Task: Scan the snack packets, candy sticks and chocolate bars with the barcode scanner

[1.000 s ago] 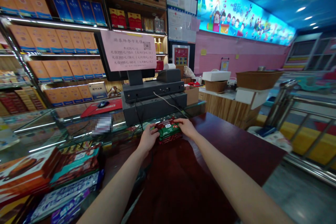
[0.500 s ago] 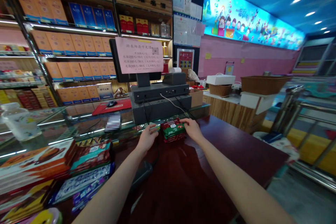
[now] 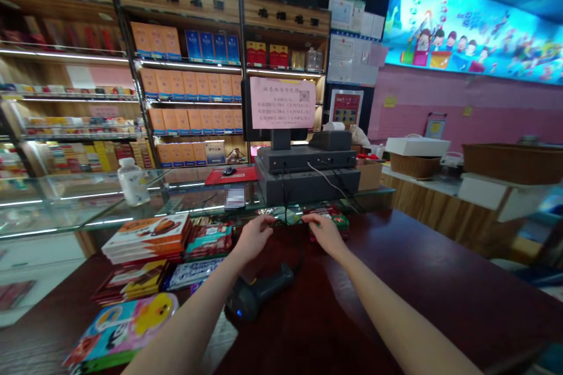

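My left hand [image 3: 256, 237] is over the dark red counter [image 3: 321, 310], its fingers curled in and pressed together. Opposite it, my right hand [image 3: 324, 233] has its thumb and fingers drawn together, pointing left. Between the two sets of fingertips lies a shiny, clear and greenish packet [image 3: 287, 214]; whether the fingers grip it is hard to see. A stack of red and green snack packs [image 3: 339, 220] sits just behind and right of my right hand, partly covered by it. Beneath my left wrist rests a black barcode scanner [image 3: 264, 293] with a blue light.
Left of my arm are stacked orange-white boxes [image 3: 147, 234], teal snack packs [image 3: 210, 240], yellow packs [image 3: 143, 280] and a duck-picture pack [image 3: 127, 325]. Ahead stands a cash register [image 3: 308, 181] with trailing cables. A white bottle [image 3: 132, 184] stands on the glass case [image 3: 176, 193].
The view has swung left. My right hand has come off the right side of the red and green packs and is now at their left, nearer the clear packet. The scanner shows more fully.
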A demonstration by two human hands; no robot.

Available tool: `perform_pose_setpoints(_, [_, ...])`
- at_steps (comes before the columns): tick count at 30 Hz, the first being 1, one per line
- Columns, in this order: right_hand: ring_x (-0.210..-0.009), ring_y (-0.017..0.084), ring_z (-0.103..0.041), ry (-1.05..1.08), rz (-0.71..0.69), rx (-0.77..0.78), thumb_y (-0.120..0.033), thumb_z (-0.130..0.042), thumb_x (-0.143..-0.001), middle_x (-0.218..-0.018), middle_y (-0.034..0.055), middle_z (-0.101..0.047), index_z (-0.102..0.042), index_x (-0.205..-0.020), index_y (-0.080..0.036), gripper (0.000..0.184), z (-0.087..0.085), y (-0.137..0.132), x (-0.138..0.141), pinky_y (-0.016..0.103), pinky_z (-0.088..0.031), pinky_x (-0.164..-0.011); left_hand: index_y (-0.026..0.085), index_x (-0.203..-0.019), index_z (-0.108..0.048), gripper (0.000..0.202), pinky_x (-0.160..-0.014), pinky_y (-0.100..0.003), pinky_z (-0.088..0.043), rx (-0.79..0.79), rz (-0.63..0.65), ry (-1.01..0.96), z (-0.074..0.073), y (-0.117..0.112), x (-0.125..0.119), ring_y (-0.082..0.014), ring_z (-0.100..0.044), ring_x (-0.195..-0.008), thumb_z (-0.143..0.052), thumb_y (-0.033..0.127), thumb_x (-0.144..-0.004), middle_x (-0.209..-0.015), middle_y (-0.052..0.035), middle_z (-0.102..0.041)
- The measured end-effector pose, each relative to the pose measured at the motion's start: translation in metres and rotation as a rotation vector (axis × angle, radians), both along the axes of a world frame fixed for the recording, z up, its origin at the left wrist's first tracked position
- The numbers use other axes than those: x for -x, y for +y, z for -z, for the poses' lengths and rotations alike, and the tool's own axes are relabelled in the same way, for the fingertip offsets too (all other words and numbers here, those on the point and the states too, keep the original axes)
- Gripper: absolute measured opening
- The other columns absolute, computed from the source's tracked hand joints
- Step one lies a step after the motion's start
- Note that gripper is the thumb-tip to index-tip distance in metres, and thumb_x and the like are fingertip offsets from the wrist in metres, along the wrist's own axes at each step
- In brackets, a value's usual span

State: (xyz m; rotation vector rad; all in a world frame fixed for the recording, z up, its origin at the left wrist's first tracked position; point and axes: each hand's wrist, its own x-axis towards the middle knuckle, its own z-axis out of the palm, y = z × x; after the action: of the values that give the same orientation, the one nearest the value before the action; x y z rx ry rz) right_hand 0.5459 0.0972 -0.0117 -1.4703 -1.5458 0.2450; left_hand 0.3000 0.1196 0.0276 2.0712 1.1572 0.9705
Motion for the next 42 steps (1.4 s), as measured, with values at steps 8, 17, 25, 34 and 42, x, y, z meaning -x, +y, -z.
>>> perform_pose_setpoints(8, [-0.097,0.021,-0.072,0.033,-0.177,0.056,-0.012,-0.049,-0.081,-0.097,0.0033,-0.079,-0.075,-0.099,-0.021,0.033,-0.001,0.012,0.07,0.037,-0.052,-0.094,0.02,-0.113,-0.066,0.033,-0.101,-0.034,-0.046,-0.138,-0.144,0.256,-0.006,-0.002,0.071,-0.0196,-0.065,-0.112,-0.054,0.012,-0.084,-0.118,-0.0057,-0.072])
perform_pose_setpoints(17, [-0.094,0.021,-0.072,0.063,-0.302,0.136,-0.014,-0.053,-0.083,-0.094,0.0045,-0.079,-0.074,-0.104,-0.019,0.03,0.0,0.029,0.135,0.035,-0.051,-0.092,0.022,-0.116,-0.068,0.039,-0.115,-0.06,-0.026,-0.425,-0.362,0.724,-0.011,-0.016,0.137,-0.0301,-0.057,-0.124,-0.045,0.01,-0.087,-0.122,-0.0091,-0.071])
perform_pose_setpoints(25, [-0.092,0.021,-0.072,0.077,-0.352,0.185,-0.017,-0.057,-0.083,-0.095,0.0043,-0.078,-0.073,-0.108,-0.019,0.03,0.006,0.044,0.177,0.032,-0.052,-0.089,0.022,-0.116,-0.071,0.044,-0.119,-0.068,-0.006,-0.594,-0.428,0.884,-0.005,-0.016,0.159,-0.0351,-0.046,-0.134,-0.043,0.006,-0.086,-0.136,-0.0126,-0.062])
perform_pose_setpoints(34, [-0.097,0.022,-0.071,0.063,-0.389,0.236,-0.018,-0.057,-0.08,-0.099,0.0026,-0.079,-0.079,-0.101,-0.024,0.031,0.006,0.051,0.204,0.032,-0.05,-0.091,0.017,-0.105,-0.076,0.034,-0.12,-0.065,-0.005,-0.563,-0.477,0.901,0.006,-0.011,0.171,-0.0365,-0.037,-0.143,-0.048,0.013,-0.085,-0.148,-0.0164,-0.052])
perform_pose_setpoints(42, [-0.098,0.023,-0.071,0.035,-0.437,0.211,-0.014,-0.055,-0.077,-0.094,0.002,-0.08,-0.082,-0.083,-0.024,0.029,0.004,0.045,0.201,0.031,-0.049,-0.093,0.016,-0.11,-0.073,0.032,-0.119,-0.067,-0.008,-0.558,-0.493,0.929,0.009,-0.01,0.167,-0.037,-0.036,-0.143,-0.05,0.019,-0.088,-0.149,-0.0182,-0.05])
